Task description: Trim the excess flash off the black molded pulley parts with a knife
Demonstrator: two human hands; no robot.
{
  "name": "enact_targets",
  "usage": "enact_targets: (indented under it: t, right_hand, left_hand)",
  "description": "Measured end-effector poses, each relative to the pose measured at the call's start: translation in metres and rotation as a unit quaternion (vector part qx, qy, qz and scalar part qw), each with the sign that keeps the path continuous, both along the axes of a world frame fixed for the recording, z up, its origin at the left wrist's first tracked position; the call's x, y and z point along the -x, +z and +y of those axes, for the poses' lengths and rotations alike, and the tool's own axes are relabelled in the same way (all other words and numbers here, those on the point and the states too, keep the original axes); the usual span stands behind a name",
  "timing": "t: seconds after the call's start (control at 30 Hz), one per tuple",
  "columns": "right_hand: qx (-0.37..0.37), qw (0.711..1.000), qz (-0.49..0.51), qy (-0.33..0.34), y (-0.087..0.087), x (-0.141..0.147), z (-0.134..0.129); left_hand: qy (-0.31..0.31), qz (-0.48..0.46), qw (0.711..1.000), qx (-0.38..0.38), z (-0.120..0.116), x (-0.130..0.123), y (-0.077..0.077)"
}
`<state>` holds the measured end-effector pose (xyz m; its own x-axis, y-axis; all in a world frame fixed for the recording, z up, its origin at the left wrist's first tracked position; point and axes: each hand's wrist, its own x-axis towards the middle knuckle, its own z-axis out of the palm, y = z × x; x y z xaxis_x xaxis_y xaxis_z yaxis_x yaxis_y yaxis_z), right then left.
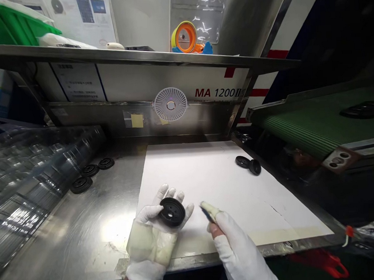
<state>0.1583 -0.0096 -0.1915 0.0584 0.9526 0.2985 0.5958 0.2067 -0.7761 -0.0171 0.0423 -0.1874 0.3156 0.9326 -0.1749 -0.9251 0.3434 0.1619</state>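
My left hand (158, 234), in a white glove, cradles a black plastic wheel (172, 212) palm up. The thumb presses on its rim and the fingers reach behind it. The wheel's face has a raised edge and a small hole at the centre. To the right and apart from it, my right hand (233, 241), also gloved in white with a bare thumb tip, pinches a small, thin, dark tool (206, 214). Fingers cover most of that tool, so its exact kind is unclear. Both hands are above the front edge of a white sheet (188, 169).
Several black wheels (81, 184) lie on the metal bench at left, beside clear plastic trays (40, 179). Two black parts (243, 162) rest at the sheet's right. A green conveyor (304, 118) stands at right. A shelf (124, 56) and small fan (171, 104) are at the back.
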Motion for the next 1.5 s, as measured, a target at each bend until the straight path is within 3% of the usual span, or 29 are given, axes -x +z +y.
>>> enact_targets:
  t: [0.17, 0.3, 0.43, 0.6, 0.73, 0.83, 0.97, 1.03, 1.2, 1.37, 1.5]
  right_hand:
    - [0.059, 0.975, 0.212, -0.038, -0.008, -0.025, 0.004]
    - [0.008, 0.957, 0.278, -0.079, 0.009, -0.029, 0.003]
    - [0.053, 0.935, 0.351, -0.004, 0.028, -0.024, 0.003]
    - [0.002, 0.946, 0.324, 0.009, 0.033, -0.009, 0.000]
    - [0.048, 0.948, 0.312, 0.048, 0.036, 0.011, -0.005]
    - [0.108, 0.926, 0.344, 0.116, 0.040, 0.022, -0.006]
    - [0.160, 0.871, 0.436, 0.162, 0.038, 0.032, -0.004]
    - [0.194, 0.857, 0.447, 0.167, 0.033, 0.038, -0.003]
    - [0.209, 0.865, 0.438, 0.128, 0.018, 0.050, -0.005]
    - [0.253, 0.831, 0.476, 0.136, 0.012, 0.051, -0.006]
    - [0.251, 0.845, 0.459, 0.115, 0.013, 0.053, -0.006]
  left_hand:
    - [-0.053, 0.093, 0.993, 0.057, 0.004, 0.008, -0.006]
    - [-0.109, 0.057, 0.991, 0.059, -0.002, 0.012, -0.005]
    - [-0.121, 0.060, 0.991, -0.001, -0.015, 0.015, -0.002]
    - [-0.089, 0.174, 0.981, -0.014, -0.018, 0.009, -0.008]
    - [-0.106, 0.187, 0.976, -0.038, -0.024, 0.009, -0.010]
    - [-0.102, 0.192, 0.971, -0.096, -0.030, 0.012, -0.009]
    - [-0.114, 0.187, 0.971, -0.092, -0.033, 0.009, -0.009]
    - [-0.113, 0.182, 0.973, -0.087, -0.034, 0.006, -0.009]
    - [-0.073, 0.185, 0.974, -0.108, -0.039, 0.003, -0.009]
    - [-0.105, 0.136, 0.983, -0.070, -0.040, 0.003, -0.010]
    - [-0.109, 0.127, 0.983, -0.068, -0.037, 0.001, -0.009]
